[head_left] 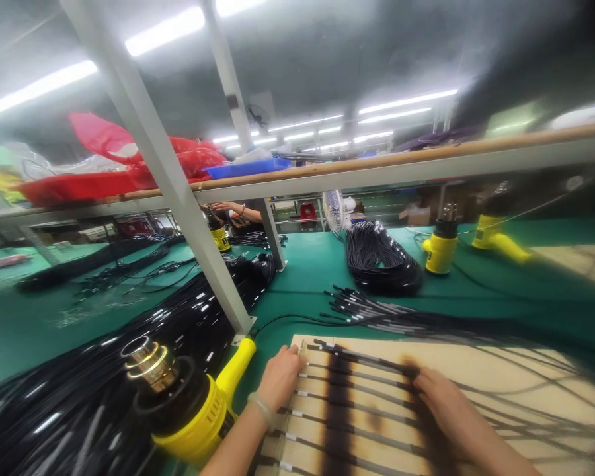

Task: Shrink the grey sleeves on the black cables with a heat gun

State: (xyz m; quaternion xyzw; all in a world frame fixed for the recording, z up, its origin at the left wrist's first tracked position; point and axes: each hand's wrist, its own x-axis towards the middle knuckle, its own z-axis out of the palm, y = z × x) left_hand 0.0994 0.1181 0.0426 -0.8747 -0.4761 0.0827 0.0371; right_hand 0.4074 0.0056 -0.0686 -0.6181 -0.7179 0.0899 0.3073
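Observation:
A light wooden board (371,415) with dark scorched bands lies on the bench in front of me. Across it runs a row of thin black cables (377,405), side by side, with white or grey sleeved ends towards the left. My right hand (441,395) has its fingers closed on a pair of black cables (361,357) near the board's far edge. At the board's far left corner, my left hand (281,375) rests with curled fingers; whatever lies under its fingertips is hidden. Left of that wrist stands a yellow heat gun (193,423), nozzle upward.
Black cable bundles (104,363) cover the left bench. Behind the board lie sleeved cable ends (361,305) and a coiled cable bundle (379,258). Another heat gun (442,248) stands at right. A slanting metal post (178,192) rises nearby. A co-worker's hand (231,208) shows beyond.

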